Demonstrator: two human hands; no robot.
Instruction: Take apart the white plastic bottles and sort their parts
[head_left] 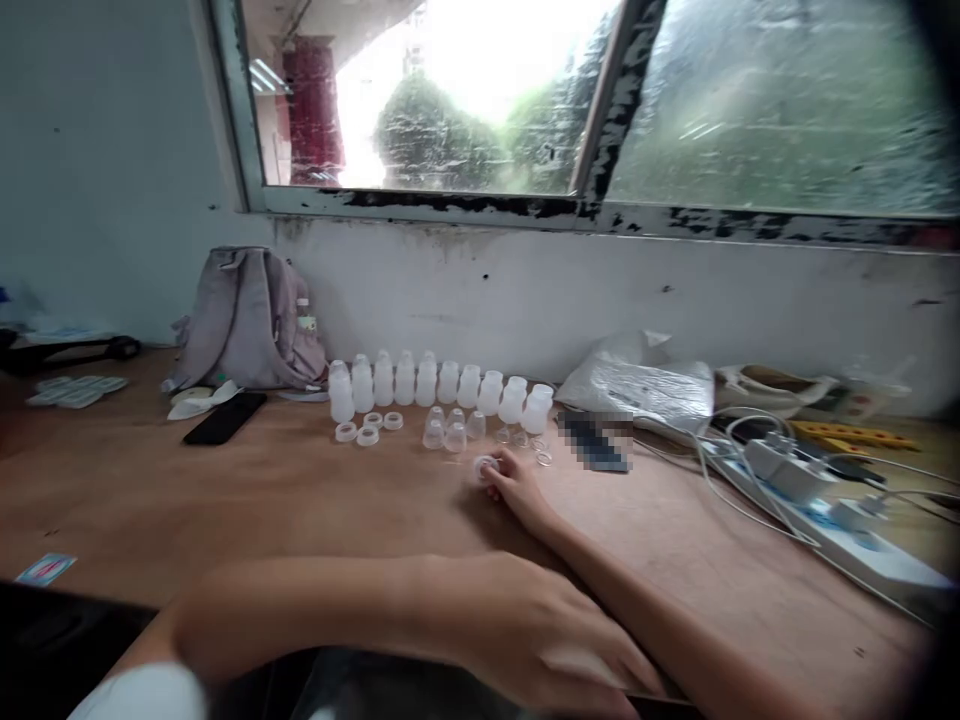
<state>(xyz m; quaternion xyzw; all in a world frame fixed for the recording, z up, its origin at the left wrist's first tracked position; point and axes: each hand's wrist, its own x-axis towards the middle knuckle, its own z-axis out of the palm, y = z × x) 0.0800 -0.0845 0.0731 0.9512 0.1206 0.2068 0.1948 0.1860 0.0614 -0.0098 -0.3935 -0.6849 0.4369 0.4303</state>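
Observation:
My right hand (pixel 510 485) reaches forward on the wooden table, its fingers closed on a small, clear round part (pixel 484 468). Across the front of the view lies my left arm, with my left hand (pixel 555 640) blurred over my right forearm near the table's front edge; what it holds, if anything, cannot be made out. A row of frosted bottles (pixel 448 383) stands along the wall, those on the left with clear caps on top. Before them sit white rings (pixel 367 435), clear dome caps (pixel 455 432) and, nearer my right hand, several small clear pieces (pixel 543 458).
A grey backpack (pixel 240 320) and a black phone (pixel 225 418) are at the left. On the right lie a pixelated dark object (pixel 596 445), a silvery plastic bag (pixel 645 380) and a white power strip (pixel 847 530) with cables. A small card (pixel 46 570) is at the front left.

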